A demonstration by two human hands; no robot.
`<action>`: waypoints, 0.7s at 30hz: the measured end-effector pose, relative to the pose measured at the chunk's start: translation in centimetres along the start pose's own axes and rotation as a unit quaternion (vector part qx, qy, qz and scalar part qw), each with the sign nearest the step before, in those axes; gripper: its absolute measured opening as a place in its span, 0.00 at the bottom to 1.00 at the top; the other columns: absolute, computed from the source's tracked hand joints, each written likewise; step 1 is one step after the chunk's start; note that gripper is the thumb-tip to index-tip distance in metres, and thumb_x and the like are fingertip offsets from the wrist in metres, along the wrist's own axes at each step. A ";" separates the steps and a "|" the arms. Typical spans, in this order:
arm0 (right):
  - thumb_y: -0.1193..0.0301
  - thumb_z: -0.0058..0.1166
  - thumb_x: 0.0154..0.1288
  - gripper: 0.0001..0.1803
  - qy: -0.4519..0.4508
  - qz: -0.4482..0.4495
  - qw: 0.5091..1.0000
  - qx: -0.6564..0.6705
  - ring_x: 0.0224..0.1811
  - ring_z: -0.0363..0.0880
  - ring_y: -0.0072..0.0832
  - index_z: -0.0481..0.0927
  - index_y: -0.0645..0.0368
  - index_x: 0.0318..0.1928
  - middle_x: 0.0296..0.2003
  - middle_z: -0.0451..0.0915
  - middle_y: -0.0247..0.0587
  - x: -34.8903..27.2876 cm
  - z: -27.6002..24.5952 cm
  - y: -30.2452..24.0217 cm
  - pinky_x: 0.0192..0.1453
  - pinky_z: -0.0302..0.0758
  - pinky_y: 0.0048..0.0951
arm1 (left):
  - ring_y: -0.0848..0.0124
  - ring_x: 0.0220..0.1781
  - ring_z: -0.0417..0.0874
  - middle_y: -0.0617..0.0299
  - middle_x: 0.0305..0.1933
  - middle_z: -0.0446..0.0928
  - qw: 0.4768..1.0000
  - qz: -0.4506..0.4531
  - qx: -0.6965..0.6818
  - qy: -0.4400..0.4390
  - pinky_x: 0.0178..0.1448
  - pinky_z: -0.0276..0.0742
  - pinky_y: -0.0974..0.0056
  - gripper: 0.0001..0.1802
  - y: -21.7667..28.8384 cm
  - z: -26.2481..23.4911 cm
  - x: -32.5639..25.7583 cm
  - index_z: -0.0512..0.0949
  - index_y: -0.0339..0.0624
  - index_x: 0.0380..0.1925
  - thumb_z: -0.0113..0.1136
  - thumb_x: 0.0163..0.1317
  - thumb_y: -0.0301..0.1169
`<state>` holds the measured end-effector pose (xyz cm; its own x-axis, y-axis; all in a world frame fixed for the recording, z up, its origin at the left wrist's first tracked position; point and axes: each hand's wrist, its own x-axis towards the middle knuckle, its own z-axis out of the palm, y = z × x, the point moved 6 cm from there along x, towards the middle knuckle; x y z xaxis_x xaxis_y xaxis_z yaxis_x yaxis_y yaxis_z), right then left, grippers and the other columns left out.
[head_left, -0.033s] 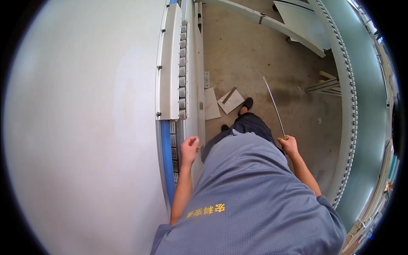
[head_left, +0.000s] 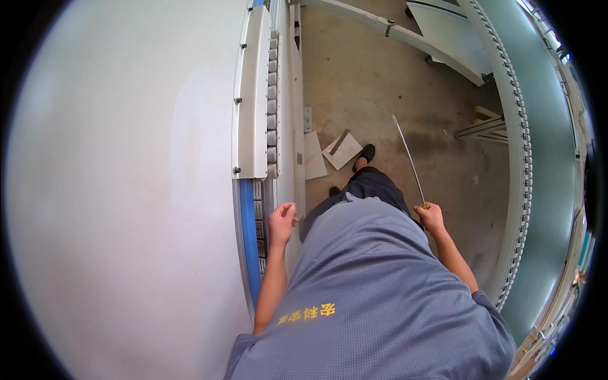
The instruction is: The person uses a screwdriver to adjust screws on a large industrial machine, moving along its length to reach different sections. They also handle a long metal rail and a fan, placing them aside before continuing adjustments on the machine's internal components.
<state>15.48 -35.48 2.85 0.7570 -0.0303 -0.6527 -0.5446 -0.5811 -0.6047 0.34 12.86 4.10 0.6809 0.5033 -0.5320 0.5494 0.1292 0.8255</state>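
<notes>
My right hand is closed around the yellowish handle of a long-shafted screwdriver. Its thin metal shaft points away from me over the floor. On the other side, my left hand is curled with thumb and fingertips together; whether anything small is pinched there, I cannot make out. That hand hovers beside the blue strip along the machine's edge, just short of the row of grey rollers.
A broad white panel surface fills the left. On the floor near my shoe lie a white board with a dark strip on it and another board. A roller-edged frame runs along the right.
</notes>
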 end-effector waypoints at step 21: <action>0.53 0.67 0.45 0.23 0.075 0.056 0.969 -0.230 0.34 0.87 0.47 0.86 0.64 0.28 0.27 0.85 0.55 2.4 -7.1 15.7 0.40 0.81 0.45 | 0.64 0.24 0.80 0.55 0.22 0.80 0.955 -0.259 0.137 -0.049 0.32 0.76 0.58 0.27 -17.5 6.7 5.9 0.80 0.41 0.31 0.45 0.75 0.52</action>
<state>11.30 -50.47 -5.01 0.7653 -0.2113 -0.6080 -0.4335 -0.8674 -0.2442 -1.96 7.86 -14.74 0.3190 0.3478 -0.8816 0.9213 0.1045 0.3746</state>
